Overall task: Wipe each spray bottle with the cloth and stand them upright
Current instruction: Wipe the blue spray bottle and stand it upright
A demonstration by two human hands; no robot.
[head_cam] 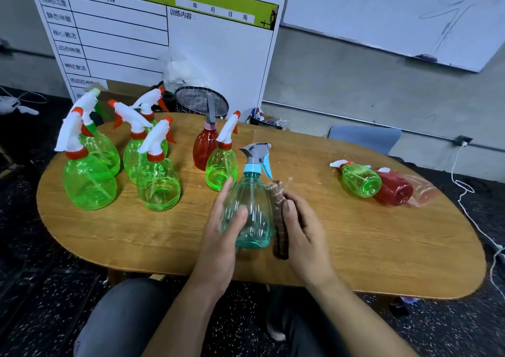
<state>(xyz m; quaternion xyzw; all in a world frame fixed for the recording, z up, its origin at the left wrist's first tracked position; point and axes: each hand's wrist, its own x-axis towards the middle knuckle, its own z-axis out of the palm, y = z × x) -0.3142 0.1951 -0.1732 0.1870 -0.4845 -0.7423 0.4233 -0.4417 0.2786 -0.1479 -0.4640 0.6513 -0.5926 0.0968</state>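
— Holding what, exactly?

— Both hands are on a teal spray bottle with a grey and blue trigger head, upright near the front middle of the wooden tabletop. The left hand cups the bottle's left side, fingers loosely spread and curved round it, thumb across its front. The right hand presses a brown cloth against the bottle's right side, its fingers curled round the cloth, thumb on top.

— And the other bottles, relative to the teal one?

— Just behind it and slightly left, a small green bottle stands upright, with a red bottle with a grey nozzle upright behind that. Further left, a cluster of green bottles with white and orange trigger heads stands upright. Well to the teal bottle's right, three bottles lie on their sides, touching one another: a green one, a red one, and a pale pink clear one furthest away.

— Anything beyond the tabletop?

— Behind the teal bottle, a printed chart board leans on the wall, with a mesh basket at its foot. The person's grey-trousered knees show below the front edge.
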